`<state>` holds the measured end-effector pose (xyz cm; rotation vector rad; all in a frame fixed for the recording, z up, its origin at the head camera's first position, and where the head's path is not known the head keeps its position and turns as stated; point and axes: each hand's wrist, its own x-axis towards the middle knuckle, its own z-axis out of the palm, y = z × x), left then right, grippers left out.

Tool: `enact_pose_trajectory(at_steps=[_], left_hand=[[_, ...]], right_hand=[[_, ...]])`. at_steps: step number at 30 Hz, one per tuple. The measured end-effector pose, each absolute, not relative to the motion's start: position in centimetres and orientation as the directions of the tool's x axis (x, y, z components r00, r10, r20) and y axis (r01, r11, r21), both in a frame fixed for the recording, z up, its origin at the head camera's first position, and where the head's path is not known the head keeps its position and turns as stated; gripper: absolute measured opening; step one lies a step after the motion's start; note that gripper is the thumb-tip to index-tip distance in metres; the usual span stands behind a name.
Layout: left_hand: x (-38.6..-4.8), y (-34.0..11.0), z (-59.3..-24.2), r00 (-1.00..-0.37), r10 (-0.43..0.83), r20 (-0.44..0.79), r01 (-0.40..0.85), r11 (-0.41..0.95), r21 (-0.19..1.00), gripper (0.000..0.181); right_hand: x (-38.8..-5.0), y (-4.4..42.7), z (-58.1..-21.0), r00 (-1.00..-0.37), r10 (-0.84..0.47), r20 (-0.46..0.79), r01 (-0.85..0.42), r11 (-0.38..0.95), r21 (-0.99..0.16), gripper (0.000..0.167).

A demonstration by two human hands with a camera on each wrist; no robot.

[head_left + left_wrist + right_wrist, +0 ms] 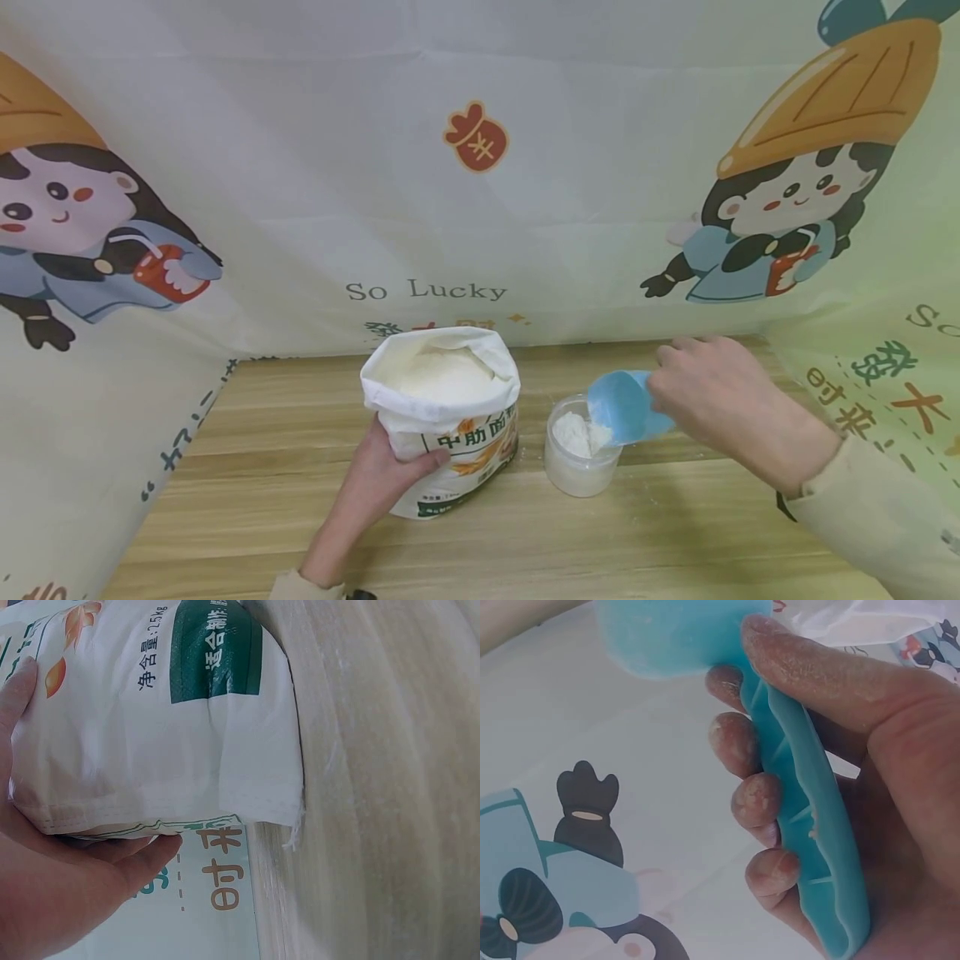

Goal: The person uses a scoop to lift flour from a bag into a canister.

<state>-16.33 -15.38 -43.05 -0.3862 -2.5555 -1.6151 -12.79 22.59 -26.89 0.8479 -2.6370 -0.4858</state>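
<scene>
A white flour bag (468,437) with a rolled-down top stands upright on the table, white flour (442,375) showing inside. My left hand (390,471) grips its left side, thumb on the printed front; in the left wrist view the other fingers lie along the bag's side edge. To the right is a clear round jar (579,482) holding a heap of flour (572,433). Over its rim tilts a blue scoop (626,407), its mouth down at the flour. My right hand (712,400) holds the scoop by its handle (817,817), fingers curled round it and dusted with white powder.
The wood-grain table (247,467) has a few white specks near the jar. Close behind the bag rises a printed cloth backdrop (322,200), with cloth sides at left and right.
</scene>
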Motion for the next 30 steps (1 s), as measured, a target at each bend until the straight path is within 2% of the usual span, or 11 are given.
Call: enact_pose_trajectory(at_steps=[5,11,16,24,30], left_hand=[[-16.3,-15.5,-43.0,-0.965,0.16,0.207,0.255,0.412,0.875,0.091],[-16.2,-15.5,-43.0,-0.965,0.16,0.206,0.255,0.412,0.875,0.091],[-16.3,-15.5,-43.0,-0.964,0.167,0.207,0.259,0.408,0.875,0.09],[-16.3,-15.4,-43.0,-0.967,0.156,0.201,0.249,0.422,0.872,0.091],[-16.4,-15.3,-43.1,-0.966,0.157,0.206,0.254,0.41,0.876,0.091]], right_hand=[[-12.7,23.0,-27.3,-0.732,-0.639,0.237,-0.514,0.745,0.425,0.039],[-12.5,24.0,-28.1,-0.742,-0.624,0.245,-0.523,0.768,0.369,0.021],[-12.2,25.3,-29.2,-0.745,-0.596,0.3,-0.526,0.801,0.287,0.023],[-11.7,26.7,-30.8,-0.785,-0.54,0.303,-0.505,0.842,0.19,0.017],[-11.4,27.7,-31.5,-0.771,-0.513,0.377,-0.51,0.852,0.118,0.025]])
